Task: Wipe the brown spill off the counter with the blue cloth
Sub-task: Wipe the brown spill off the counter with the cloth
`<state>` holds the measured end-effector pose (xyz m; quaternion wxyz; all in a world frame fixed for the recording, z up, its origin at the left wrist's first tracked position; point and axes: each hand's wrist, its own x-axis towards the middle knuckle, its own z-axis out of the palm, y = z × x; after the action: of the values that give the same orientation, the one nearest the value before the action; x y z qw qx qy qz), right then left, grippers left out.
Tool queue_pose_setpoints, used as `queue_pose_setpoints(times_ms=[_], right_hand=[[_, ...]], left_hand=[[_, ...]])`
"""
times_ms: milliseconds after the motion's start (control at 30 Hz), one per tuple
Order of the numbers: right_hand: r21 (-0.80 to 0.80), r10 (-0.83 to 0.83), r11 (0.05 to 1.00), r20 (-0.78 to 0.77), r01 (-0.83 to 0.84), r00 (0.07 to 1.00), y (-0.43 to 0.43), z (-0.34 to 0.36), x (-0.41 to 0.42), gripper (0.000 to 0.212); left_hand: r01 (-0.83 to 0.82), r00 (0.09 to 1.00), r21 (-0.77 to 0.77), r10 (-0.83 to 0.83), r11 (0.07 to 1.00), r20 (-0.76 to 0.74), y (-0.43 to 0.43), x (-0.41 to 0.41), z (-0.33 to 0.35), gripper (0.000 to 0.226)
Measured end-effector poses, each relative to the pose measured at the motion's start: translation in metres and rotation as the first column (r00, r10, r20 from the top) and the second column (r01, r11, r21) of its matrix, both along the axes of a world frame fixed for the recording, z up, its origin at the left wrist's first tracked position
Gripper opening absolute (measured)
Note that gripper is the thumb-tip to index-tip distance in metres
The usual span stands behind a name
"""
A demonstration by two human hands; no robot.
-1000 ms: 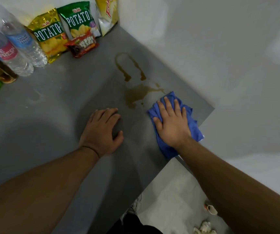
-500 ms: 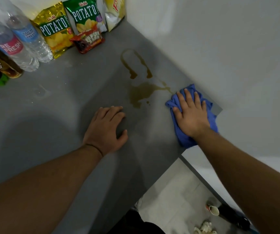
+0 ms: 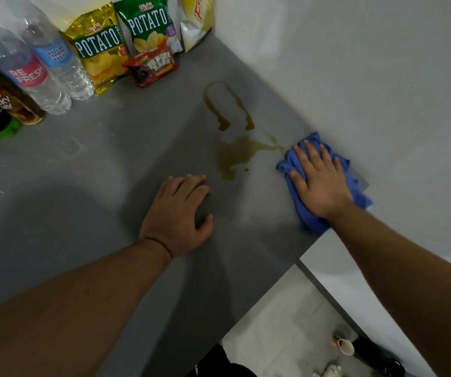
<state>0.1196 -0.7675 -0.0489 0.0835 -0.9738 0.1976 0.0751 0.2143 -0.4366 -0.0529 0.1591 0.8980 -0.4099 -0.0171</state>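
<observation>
Right hand point(image 3: 321, 183) flat, fingers straight, pressing blue cloth point(image 3: 355, 186) at counter point(image 3: 110, 172) edge by wall | brown spill point(image 3: 235, 156) just left of cloth, unwiped | cloth likely light, soft, bunches: press mid-cloth with palm, don't pinch | left hand point(image 3: 178, 213) flat on counter, holding nothing

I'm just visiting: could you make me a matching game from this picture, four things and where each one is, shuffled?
Things: 1 blue cloth; 2 brown spill; 3 left hand; 4 red snack packet.
Places: A in front of the green chip bag; B under the right hand; C flat on the bare counter; D puddled left of the cloth.
Pairs: 1-B; 2-D; 3-C; 4-A.
</observation>
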Motion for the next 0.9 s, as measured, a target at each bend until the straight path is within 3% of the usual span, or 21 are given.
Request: queue_pose_setpoints(times_ms=[133, 300, 367, 500, 633, 700, 900], right_hand=[[-0.013, -0.089, 0.996, 0.011, 0.089, 0.996, 0.039, -0.005, 0.040, 0.067], [0.061, 0.255, 0.965, 0.031, -0.256, 0.967, 0.040, 0.001, -0.005, 0.064], [0.078, 0.312, 0.946, 0.036, -0.314, 0.949, 0.014, 0.004, -0.020, 0.062], [0.046, 0.159, 0.986, 0.032, -0.161, 0.987, -0.011, 0.005, 0.001, 0.066], [-0.010, -0.046, 0.999, 0.029, 0.046, 0.999, 0.019, -0.004, 0.059, 0.062], [-0.008, -0.063, 0.998, 0.036, 0.063, 0.997, 0.040, -0.007, 0.073, 0.063], [0.071, 0.309, 0.947, 0.070, -0.314, 0.949, 0.032, 0.003, 0.030, 0.062]], left_hand=[[-0.004, 1.000, -0.008, 0.004, 1.000, -0.002, 0.001, 0.000, 0.002, 0.053], [-0.007, 0.999, -0.015, 0.006, 1.000, -0.033, 0.002, 0.003, 0.000, 0.053], [-0.005, 0.999, -0.029, 0.003, 1.000, -0.046, 0.004, 0.004, -0.002, 0.053], [-0.023, 0.997, -0.081, 0.017, 0.996, -0.069, 0.004, 0.007, -0.004, 0.050], [-0.052, 0.998, -0.133, 0.046, 0.990, -0.048, 0.000, 0.014, -0.002, 0.047], [-0.039, 0.999, -0.139, 0.037, 0.990, -0.019, -0.001, 0.024, 0.000, 0.047], [-0.067, 0.997, -0.059, 0.069, 0.996, 0.039, 0.002, 0.078, 0.007, 0.051]])
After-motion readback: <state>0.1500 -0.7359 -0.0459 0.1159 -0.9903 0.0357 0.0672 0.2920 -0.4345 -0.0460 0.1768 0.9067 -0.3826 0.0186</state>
